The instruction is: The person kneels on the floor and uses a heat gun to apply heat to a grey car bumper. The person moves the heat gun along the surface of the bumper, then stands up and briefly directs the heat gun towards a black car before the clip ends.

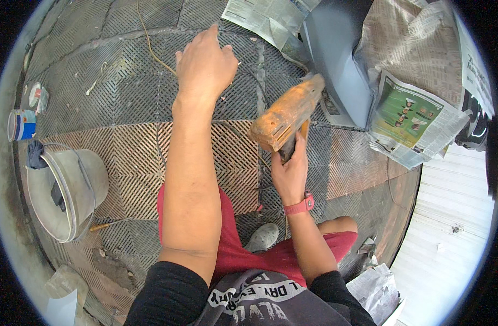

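Observation:
In my right hand (292,168) is a long, box-shaped orange tool (287,114), scuffed and worn, with slots at its near end. My fingers wrap round its dark underside, and its far end points toward a smooth grey panel (336,60). A small gap seems to lie between tool and panel. My left hand (205,62) reaches forward over the floor mats, back side up. Its fingers look apart and nothing shows in them, though their undersides are hidden. A thin yellowish cord (149,43) runs along the floor up to beside this hand.
Newspaper sheets (412,117) and brown printed paper (409,38) surround the panel. At left stand a whitish bucket (91,174) with a dark cloth on its rim and a small blue-and-white can (23,125). Perforated rubber mats (129,163) cover the floor. A white ridged surface (444,217) lies right.

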Motion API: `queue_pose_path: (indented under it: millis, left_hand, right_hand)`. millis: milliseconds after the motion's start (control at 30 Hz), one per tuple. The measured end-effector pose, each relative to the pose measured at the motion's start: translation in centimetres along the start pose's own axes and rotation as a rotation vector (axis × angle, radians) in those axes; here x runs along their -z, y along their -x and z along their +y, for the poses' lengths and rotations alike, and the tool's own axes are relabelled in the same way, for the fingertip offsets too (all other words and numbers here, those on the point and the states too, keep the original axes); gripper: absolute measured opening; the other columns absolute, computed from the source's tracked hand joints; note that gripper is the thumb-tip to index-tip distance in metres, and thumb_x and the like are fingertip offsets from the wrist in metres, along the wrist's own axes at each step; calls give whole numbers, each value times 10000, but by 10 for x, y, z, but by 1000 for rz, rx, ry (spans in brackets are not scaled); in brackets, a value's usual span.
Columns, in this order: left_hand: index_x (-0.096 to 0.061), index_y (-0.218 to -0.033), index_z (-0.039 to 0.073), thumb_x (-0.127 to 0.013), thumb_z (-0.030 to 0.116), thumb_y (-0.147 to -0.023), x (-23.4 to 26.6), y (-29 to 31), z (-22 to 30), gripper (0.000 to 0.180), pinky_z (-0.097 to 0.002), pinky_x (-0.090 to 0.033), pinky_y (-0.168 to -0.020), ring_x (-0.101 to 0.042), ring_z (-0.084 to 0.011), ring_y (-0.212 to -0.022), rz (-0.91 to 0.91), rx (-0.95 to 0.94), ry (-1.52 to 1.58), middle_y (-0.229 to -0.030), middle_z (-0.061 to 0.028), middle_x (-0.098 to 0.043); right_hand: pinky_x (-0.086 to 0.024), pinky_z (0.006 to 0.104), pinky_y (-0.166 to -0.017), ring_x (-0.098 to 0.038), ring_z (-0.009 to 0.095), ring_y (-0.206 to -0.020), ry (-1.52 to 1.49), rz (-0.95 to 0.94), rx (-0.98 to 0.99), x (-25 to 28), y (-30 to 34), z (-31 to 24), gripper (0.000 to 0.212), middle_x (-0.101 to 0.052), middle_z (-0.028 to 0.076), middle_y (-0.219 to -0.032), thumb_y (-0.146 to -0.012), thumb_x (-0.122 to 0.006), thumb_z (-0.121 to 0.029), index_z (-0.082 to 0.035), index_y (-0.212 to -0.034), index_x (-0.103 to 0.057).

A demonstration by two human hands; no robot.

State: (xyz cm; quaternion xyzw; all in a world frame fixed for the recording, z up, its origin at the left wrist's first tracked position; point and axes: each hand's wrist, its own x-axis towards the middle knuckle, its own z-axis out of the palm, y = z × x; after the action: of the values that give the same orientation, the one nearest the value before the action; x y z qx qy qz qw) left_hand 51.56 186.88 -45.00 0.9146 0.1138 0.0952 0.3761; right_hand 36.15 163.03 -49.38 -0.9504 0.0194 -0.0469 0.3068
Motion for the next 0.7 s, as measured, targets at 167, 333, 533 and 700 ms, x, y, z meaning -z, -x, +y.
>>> queue_pose_path:
  millis: [167, 333, 533, 700]
  left_hand:
    - [-504, -1576, 23, -610, 317, -1015, 1, 3, 2, 642, -502, -396, -1227, -525, -417, -1457, -13, 13, -16, -1578, -233, -552]
    - [-505, -1577, 28, -609, 328, -1020, -3, 1, 1, 640, -498, -392, -1231, -521, -414, -1463, -11, 2, -33, -1583, -226, -550]
    - [-504, -1575, 24, -613, 328, -1025, -1, 1, 7, 638, -489, -396, -1230, -518, -409, -1467, -62, 29, -44, -1579, -234, -551]
    - [-511, -1568, 17, -621, 317, -1022, -4, 2, 7, 632, -484, -400, -1226, -520, -415, -1462, -47, -11, -33, -1564, -255, -557]
  right_hand:
    - [-518, 457, -1019, -653, 481, -1208, -151, -16, -187, 1, 25, 19, 567, -654, 335, -1273, -904, -716, -67, 68, -1419, -521]
    - [-503, 398, -1035, -663, 301, -1153, -305, 340, -195, -6, 41, 30, 491, -679, 185, -1231, -952, -737, -36, 59, -1387, -530]
    - [-537, 295, -864, -661, 130, -989, -646, 344, -168, -22, 27, 23, 239, -704, 56, -1128, -1002, -737, -32, 27, -1218, -655]
    - [-543, 276, -840, -663, 108, -967, -698, 188, -80, -26, 6, -4, 225, -702, 23, -1096, -1016, -736, -43, -8, -1224, -659]
